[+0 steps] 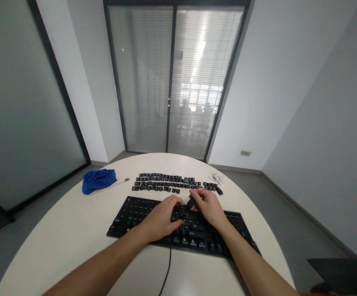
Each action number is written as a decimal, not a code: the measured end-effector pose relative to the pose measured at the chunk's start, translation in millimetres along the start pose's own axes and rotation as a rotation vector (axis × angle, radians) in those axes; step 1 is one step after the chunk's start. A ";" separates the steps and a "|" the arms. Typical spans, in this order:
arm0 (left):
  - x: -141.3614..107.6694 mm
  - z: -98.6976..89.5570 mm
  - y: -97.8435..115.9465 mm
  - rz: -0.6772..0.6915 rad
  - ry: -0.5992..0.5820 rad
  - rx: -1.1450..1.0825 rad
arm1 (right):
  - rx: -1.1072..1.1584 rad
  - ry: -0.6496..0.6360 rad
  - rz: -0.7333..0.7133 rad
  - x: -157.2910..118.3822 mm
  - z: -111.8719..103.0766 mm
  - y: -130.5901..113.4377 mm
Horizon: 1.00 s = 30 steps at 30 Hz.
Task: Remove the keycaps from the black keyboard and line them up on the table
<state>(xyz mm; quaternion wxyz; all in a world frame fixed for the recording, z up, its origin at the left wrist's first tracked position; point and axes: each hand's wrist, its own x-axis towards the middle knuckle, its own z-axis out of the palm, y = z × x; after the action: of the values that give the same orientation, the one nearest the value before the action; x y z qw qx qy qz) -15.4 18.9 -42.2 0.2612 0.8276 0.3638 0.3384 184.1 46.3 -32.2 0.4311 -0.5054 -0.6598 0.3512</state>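
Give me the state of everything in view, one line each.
Keyboard: flat, partly stripped of keycaps
Keycaps: loose, in rough rows
Tool: gripped, over the keyboard
Left hand: spread on the keyboard
Right hand: closed on the tool
Cloth: crumpled
Brush: lying down, unheld
Tissue: crumpled
Cable: slightly curved
Blinds: lowered

- Bare left hand (162, 218): thumb and forefinger parted, pointing inward.
- Bare right hand (209, 206): fingers curled, thumb and fingertips drawn into a pinch.
- Bare left forearm (104, 263) and bare right forearm (252, 259): converging obliquely from the lower edge.
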 end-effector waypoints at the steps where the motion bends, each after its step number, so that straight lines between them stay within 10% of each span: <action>1: -0.3 -0.7 1.6 0.015 -0.006 0.046 | 0.000 0.006 0.009 0.6 -0.2 1.6; 26: -1.4 -0.4 9.8 0.313 -0.064 0.365 | -0.069 0.021 0.020 1.1 -3.6 3.6; 30: -1.6 0.0 9.6 0.188 0.015 0.347 | -0.153 0.027 -0.007 0.7 -7.2 2.0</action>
<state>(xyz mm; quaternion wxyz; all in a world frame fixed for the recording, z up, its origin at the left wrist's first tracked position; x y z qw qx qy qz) -12.2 11.8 -36.2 0.0792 0.8880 0.3398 0.2994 191.4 47.7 -31.2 0.4013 -0.5392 -0.6807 0.2914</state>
